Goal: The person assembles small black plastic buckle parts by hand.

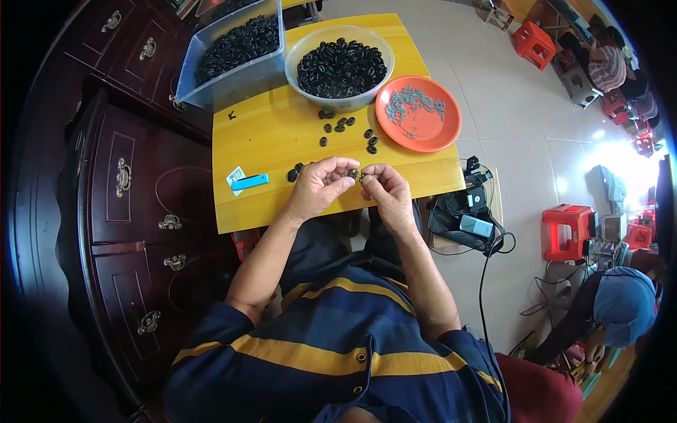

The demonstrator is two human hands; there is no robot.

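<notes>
Over the near part of the yellow table (268, 144), my two hands meet fingertip to fingertip. My left hand (319, 186) pinches a small black oval part (353, 173) between thumb and fingers. Facing it, my right hand (386, 194) is closed in a pinch at the same spot; what its fingertips hold is too small to make out. Several black oval parts (340, 125) lie loose beyond my hands, and a few more dark pieces (293, 173) sit just left of my left hand. An orange plate (451, 130) with small grey pieces stands at the right.
A clear round bowl (338, 106) and a translucent bin (185, 77), both full of black parts, stand at the back. A light-blue tool (250, 182) lies at the left. Dark wooden drawers (116, 176) border the left side. A black bag (451, 222) with cables is right of the table.
</notes>
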